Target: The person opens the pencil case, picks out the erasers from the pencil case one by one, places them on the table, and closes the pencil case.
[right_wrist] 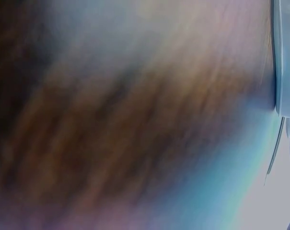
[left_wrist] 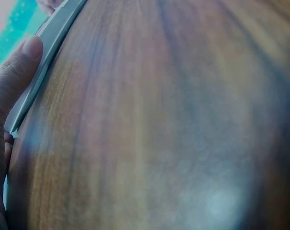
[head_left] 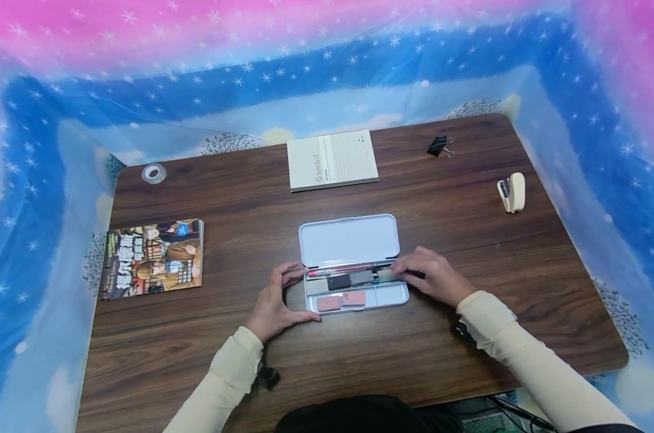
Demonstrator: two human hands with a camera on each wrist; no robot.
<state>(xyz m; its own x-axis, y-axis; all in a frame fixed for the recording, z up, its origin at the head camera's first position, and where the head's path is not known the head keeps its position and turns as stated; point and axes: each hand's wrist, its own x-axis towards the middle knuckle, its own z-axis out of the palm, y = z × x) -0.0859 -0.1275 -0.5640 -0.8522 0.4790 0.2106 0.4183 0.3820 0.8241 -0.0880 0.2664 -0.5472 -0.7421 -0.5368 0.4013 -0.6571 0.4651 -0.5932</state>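
Observation:
A white pencil case (head_left: 350, 240) lies on the table with its lid folded back. My left hand (head_left: 275, 307) grips its left end, thumb at the front edge and fingers round the back corner. In the left wrist view, the thumb (left_wrist: 20, 67) presses along the case's side. Inside the case are a red pen (head_left: 321, 273), a black-and-grey block (head_left: 351, 280) and two pink blocks (head_left: 341, 300). My right hand (head_left: 437, 276) reaches over the right end, bent fingertips down at the back compartment. I cannot tell whether they pinch anything there.
Beyond the case lies a notebook (head_left: 332, 161). A comic book (head_left: 154, 258) and a tape roll (head_left: 154, 174) are on the left. On the right are a black binder clip (head_left: 438, 146) and a cream stapler (head_left: 513, 192). Patterned cloth (head_left: 240, 84) surrounds the wooden table (head_left: 240, 204).

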